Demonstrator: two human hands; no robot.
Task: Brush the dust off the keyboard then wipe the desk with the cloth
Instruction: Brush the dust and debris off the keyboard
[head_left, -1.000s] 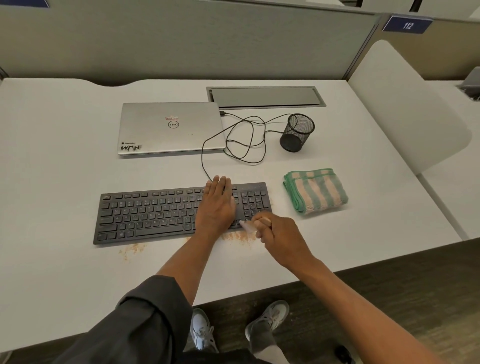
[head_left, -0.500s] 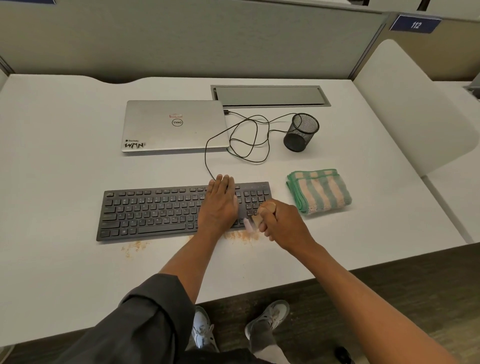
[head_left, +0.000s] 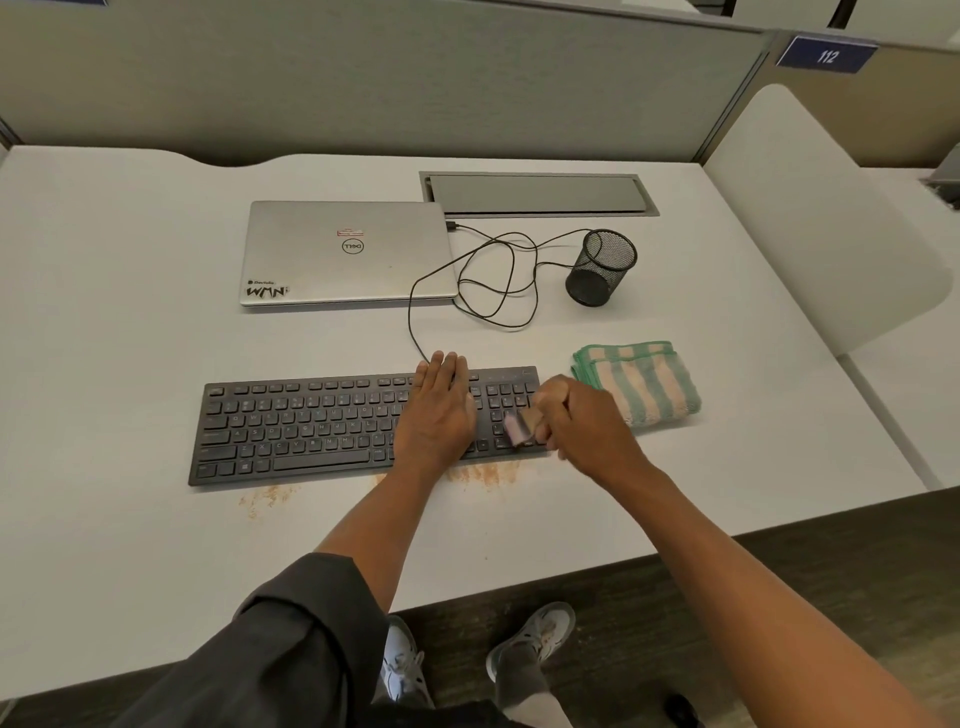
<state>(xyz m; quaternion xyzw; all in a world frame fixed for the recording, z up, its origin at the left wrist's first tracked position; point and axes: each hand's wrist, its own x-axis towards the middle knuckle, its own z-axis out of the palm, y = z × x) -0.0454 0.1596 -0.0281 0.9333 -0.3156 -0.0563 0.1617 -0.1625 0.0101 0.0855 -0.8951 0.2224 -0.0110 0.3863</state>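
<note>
A black keyboard (head_left: 301, 423) lies across the white desk (head_left: 114, 332). My left hand (head_left: 439, 413) rests flat on its right-middle keys, fingers straight. My right hand (head_left: 584, 423) grips a small wooden-handled brush (head_left: 519, 427), whose pale bristles touch the number pad at the keyboard's right end. Orange-brown dust (head_left: 483, 474) lies on the desk just in front of the keyboard, with a smaller patch of dust (head_left: 267, 499) to the left. A folded green and peach striped cloth (head_left: 641, 382) sits right of the keyboard, untouched.
A shut silver laptop (head_left: 348, 254) lies behind the keyboard, its black cable (head_left: 488, 291) looping toward a black mesh pen cup (head_left: 600, 267). A grey cable hatch (head_left: 537, 193) is set into the desk at the back. A white divider panel (head_left: 810, 208) stands on the right.
My right hand has carried the brush from the keyboard's front edge up onto the number pad. My left hand has stayed put on the keys.
</note>
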